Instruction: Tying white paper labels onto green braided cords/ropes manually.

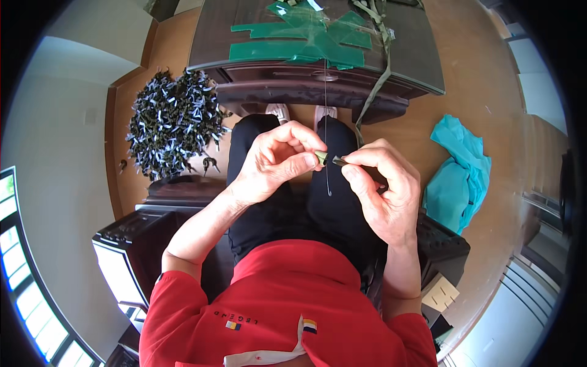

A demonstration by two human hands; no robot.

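Note:
Between thumb and forefinger, my left hand (282,160) pinches a small rolled piece of olive-green fabric (321,158). My right hand (385,183) grips the dark end of a fabric strip (339,160) just to the right of it, with a small gap between the two. A thin wire with a hooked end (329,191) hangs down from the table edge, passing close to the left fingertips. Both hands are raised above my lap. A long olive-green strip (385,69) runs off the table and disappears behind my right hand; whether it joins the held end is hidden.
Green tape (293,51) covers part of the dark wooden table (215,27) ahead. On the floor at left lies a heap of dark knotted fabric pieces with pale ends (172,121). A turquoise cloth or bag (458,179) lies at right. Dark chair arms (137,227) flank me.

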